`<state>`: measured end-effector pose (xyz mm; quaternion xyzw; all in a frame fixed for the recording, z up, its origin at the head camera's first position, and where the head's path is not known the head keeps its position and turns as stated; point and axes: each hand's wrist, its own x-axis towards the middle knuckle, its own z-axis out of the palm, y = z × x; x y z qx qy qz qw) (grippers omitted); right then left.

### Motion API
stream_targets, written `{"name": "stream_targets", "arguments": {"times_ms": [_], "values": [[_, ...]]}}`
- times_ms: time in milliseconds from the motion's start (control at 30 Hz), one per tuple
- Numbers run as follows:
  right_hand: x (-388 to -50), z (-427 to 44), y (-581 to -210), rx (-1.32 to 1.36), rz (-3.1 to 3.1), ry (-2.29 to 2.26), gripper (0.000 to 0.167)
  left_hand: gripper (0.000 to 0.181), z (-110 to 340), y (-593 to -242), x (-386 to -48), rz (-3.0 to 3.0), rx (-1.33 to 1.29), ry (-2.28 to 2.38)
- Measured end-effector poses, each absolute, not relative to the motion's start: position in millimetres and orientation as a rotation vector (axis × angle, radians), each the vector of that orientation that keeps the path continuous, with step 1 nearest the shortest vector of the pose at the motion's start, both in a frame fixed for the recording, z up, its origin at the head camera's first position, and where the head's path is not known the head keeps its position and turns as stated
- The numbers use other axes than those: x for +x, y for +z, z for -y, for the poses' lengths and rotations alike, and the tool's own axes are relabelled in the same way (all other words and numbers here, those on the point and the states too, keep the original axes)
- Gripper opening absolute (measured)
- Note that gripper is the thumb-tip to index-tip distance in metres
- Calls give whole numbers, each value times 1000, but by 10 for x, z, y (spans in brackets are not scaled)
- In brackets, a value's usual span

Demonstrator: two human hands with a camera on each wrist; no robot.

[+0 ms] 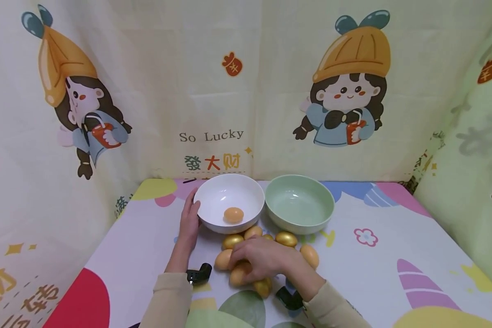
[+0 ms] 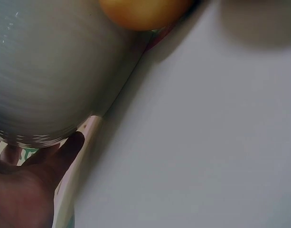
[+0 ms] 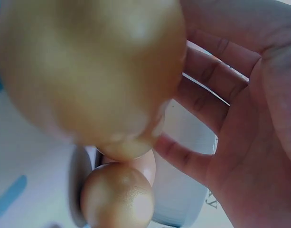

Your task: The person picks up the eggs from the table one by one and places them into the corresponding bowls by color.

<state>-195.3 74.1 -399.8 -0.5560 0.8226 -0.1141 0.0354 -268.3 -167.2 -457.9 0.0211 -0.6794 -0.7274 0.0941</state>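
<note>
My left hand (image 1: 190, 223) holds the left side of a white bowl (image 1: 213, 196); its thumb lies against the bowl in the left wrist view. A single brown egg (image 1: 233, 215) lies inside. In front of the bowls, my right hand (image 1: 262, 257) reaches down among loose eggs, its thumb and fingers around a brown egg (image 1: 238, 275). Beside it are another brown egg (image 1: 223, 260) and a golden egg (image 1: 263, 288). A large golden egg (image 3: 88, 71) hides the fingertips in the right wrist view.
A green bowl (image 1: 299, 205) stands right of the white one. More golden eggs, such as one golden egg (image 1: 286, 238), lie near the bowls, and a brown egg (image 1: 310, 256) lies right of my hand. A patterned cloth (image 1: 352, 282) covers the table; a printed curtain (image 1: 270, 91) hangs behind.
</note>
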Motion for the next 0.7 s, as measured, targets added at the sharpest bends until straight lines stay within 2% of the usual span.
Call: {"name": "stream_targets", "arguments": {"times_ms": [267,700], "values": [[-1907,-734,-3989,-1692,-2531,-314,21,52,1684,-4614,-2702,2036,64,-2159],[-1899,-731,-3970,-1688,-2507,-323,25,53,1670,-4531,-2657,2045,75,-2188]]}}
